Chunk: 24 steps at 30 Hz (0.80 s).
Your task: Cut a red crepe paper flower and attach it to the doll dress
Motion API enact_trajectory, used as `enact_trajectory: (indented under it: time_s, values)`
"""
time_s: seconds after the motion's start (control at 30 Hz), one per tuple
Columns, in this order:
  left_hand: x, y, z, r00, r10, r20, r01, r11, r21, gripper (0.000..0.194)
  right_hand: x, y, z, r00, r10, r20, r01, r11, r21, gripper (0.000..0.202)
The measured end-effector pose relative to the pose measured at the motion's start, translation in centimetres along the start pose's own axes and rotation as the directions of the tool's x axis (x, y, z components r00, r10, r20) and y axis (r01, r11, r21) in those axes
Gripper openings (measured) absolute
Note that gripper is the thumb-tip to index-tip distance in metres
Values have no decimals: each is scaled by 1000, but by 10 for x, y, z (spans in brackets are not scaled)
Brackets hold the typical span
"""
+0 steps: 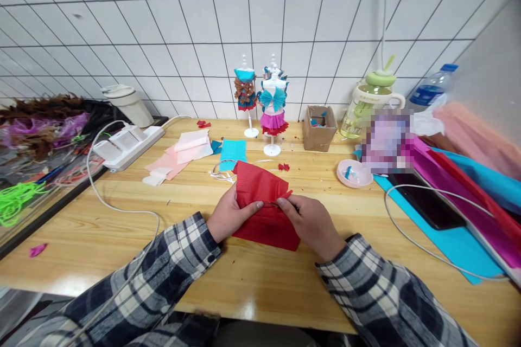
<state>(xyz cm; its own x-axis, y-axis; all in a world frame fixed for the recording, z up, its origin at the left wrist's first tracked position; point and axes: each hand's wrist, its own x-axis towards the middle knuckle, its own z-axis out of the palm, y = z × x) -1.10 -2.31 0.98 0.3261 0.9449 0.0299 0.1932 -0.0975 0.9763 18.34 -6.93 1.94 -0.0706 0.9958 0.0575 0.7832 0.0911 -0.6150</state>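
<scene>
A sheet of red crepe paper point(264, 227) is held above the wooden table between my two hands. My left hand point(230, 212) pinches its left side, the thumb lying on top and the other fingers hidden behind. My right hand point(315, 222) grips the right side, with thumb and fingertips pressed together near the paper's edge. A thin dark line crosses the paper between the two thumbs; I cannot tell whether it is a fold, a cut or a tool. Beyond the paper lie a blue paper square point(233, 154) and a thin white cord loop point(222, 173).
Small dress forms in paper outfits point(273, 98) stand near the wall beside a cardboard box point(319, 133). At right are a pink dish point(354, 174), a drink bottle point(368, 100), a black phone point(431, 203) and coloured paper. A white power strip point(134, 149) and cable lie left.
</scene>
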Motion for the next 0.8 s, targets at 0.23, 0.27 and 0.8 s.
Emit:
enact_trajectory:
  time_s: [0.23,0.27,0.8]
  values:
    - [0,0,0,1000,-8,-4,8,1000,-6,50,-1,0,0,1000,10,-16,-10,1000,-15,49]
    - [0,1,1,1000,-8,-8,8,1000,7,51,-1,0,0,1000,10,-17,-10,1000,-17,49]
    - [0,5,3,999,54,10,-54,995,83,49,-2,-2,4,1000,-21,21,20,1000,9,47]
